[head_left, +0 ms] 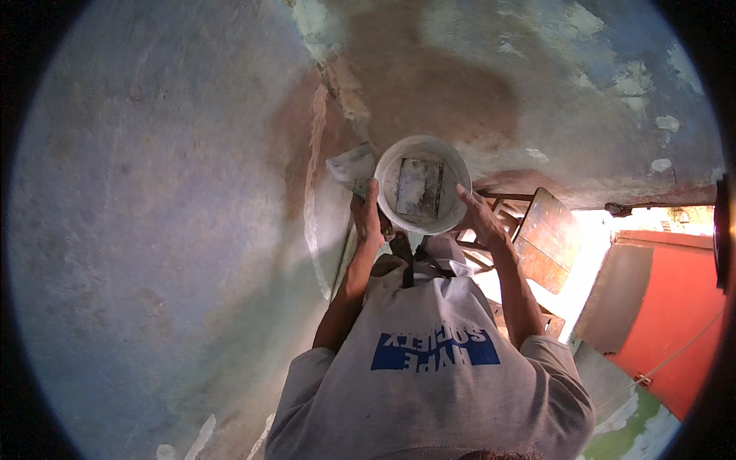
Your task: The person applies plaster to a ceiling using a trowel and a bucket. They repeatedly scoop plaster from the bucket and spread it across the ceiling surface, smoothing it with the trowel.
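A round white bucket is held up in front of my body, its open top facing me. Inside it lies a flat rectangular blade, grey and smeared with whitish paste. My right hand grips the bucket's right side, thumb over the rim. On the other side my left hand is closed around a wide putty knife, whose handle is mostly hidden. The knife's whitish blade points up and left, beside the bucket, and the left thumb lies against the bucket's wall.
A worn blue-grey wall fills the left, with a pale filler streak near the corner. Another patched wall stands ahead. Wooden furniture is close on the right, before a bright opening and an orange-red surface.
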Action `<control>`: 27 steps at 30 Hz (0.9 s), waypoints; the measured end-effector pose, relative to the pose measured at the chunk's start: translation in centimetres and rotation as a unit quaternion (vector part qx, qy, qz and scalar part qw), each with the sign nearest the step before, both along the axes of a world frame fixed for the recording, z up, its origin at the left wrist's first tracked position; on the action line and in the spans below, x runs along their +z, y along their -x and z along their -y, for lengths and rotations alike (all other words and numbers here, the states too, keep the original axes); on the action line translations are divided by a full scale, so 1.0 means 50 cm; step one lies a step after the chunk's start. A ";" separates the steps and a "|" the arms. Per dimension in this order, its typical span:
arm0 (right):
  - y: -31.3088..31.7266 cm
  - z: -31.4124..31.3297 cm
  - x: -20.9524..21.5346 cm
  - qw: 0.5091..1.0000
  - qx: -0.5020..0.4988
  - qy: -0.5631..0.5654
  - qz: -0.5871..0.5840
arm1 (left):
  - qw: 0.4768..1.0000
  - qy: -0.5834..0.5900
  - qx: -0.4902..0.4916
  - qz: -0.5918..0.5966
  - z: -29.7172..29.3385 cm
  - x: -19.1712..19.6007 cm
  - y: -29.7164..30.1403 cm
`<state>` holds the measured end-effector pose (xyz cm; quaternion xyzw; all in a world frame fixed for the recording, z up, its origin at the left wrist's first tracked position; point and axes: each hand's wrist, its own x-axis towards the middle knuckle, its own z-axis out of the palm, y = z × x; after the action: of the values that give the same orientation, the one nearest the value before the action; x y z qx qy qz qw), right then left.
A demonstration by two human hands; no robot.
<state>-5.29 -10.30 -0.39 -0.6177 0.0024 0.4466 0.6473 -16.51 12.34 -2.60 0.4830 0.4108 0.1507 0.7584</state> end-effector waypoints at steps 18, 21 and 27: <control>-0.002 -0.055 0.008 0.998 -0.031 -0.026 0.047 | 0.823 -0.415 -0.364 -0.136 -0.016 0.153 -0.048; 0.001 -0.057 -0.002 0.998 -0.038 -0.016 0.044 | 0.742 -0.600 -0.287 -0.081 -0.016 0.173 -0.040; 0.005 -0.079 0.033 0.995 -0.032 -0.098 0.005 | 0.943 -0.275 -0.185 0.032 -0.078 0.084 0.022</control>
<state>-5.52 -6.36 1.24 -0.5535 -0.0248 0.4205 0.7185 -17.62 16.24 1.60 0.7354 0.2320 0.1300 0.6233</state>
